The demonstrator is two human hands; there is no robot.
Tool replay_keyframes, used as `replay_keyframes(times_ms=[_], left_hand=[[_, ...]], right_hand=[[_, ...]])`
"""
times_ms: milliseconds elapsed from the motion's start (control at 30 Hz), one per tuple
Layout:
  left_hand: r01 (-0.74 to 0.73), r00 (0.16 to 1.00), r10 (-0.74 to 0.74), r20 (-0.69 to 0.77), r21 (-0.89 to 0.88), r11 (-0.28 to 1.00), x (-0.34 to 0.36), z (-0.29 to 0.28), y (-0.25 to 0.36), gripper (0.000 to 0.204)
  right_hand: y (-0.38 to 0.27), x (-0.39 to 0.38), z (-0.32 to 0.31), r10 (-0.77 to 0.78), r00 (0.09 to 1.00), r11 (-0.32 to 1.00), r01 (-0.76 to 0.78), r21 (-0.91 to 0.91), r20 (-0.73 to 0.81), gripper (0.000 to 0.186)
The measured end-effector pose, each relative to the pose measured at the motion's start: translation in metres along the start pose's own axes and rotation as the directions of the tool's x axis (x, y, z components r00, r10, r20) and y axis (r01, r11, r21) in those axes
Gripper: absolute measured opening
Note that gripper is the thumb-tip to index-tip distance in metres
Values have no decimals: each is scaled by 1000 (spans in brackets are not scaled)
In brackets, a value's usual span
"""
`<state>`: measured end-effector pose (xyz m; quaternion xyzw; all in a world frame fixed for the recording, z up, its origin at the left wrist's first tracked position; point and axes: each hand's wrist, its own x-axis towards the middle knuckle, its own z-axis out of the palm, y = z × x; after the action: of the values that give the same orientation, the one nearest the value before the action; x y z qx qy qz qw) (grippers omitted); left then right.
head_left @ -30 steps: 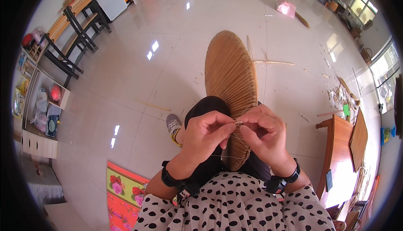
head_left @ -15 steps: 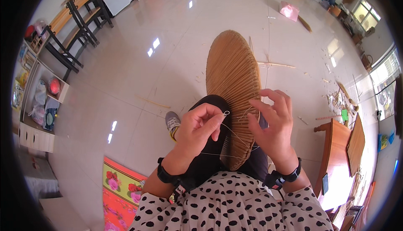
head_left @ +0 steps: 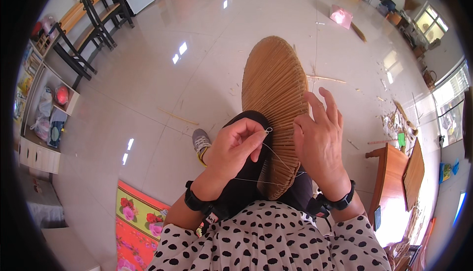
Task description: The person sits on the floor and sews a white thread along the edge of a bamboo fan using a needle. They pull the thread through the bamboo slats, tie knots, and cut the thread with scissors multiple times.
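An oval, ribbed piece of tan plant stalks [head_left: 274, 76] stands on edge between my knees, its stitched rim toward the right. My left hand [head_left: 238, 149], at its near left side, pinches a thin white thread whose small loop [head_left: 268, 130] sticks out past the fingertips. From there the thread [head_left: 280, 157] runs down across the ribs to the lower rim. A second strand crosses below my left hand. By the right rim is my right hand [head_left: 322, 145], its index finger curled in and the other fingers raised. Whatever lies between index and thumb is hidden.
Loose stalks [head_left: 178, 116] and bits of straw lie on the tiled floor. A wooden table [head_left: 383, 180] stands close on my right. Left are chairs [head_left: 93, 39] and a shelf unit [head_left: 39, 155]; a floral mat [head_left: 133, 222] lies beside my leg.
My right hand has turned and its index finger has curled in, with the other fingers rising along the rim. My left hand keeps its pinch and has barely shifted.
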<state>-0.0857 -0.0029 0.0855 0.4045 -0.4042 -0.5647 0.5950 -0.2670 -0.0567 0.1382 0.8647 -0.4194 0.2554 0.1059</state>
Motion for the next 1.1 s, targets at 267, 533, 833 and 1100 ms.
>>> replay_keyframes(times_ms=[267, 533, 833, 1100], left_hand=[[17, 999, -11, 37, -161, 987, 4, 1, -4, 13], [22, 996, 3, 94, -268, 963, 8, 4, 4, 10], [-3, 997, 19, 72, -211, 978, 9, 10, 3, 12], [19, 966, 105, 235, -473, 881, 18, 26, -11, 6]], right_hand=[[5, -4, 8, 42, 997, 927, -17, 374, -59, 10], [-3, -6, 8, 123, 986, 852, -48, 521, -112, 13], [0, -8, 8, 150, 981, 798, -47, 601, -122, 14], [0, -7, 8, 199, 957, 724, 3, 690, -212, 22]])
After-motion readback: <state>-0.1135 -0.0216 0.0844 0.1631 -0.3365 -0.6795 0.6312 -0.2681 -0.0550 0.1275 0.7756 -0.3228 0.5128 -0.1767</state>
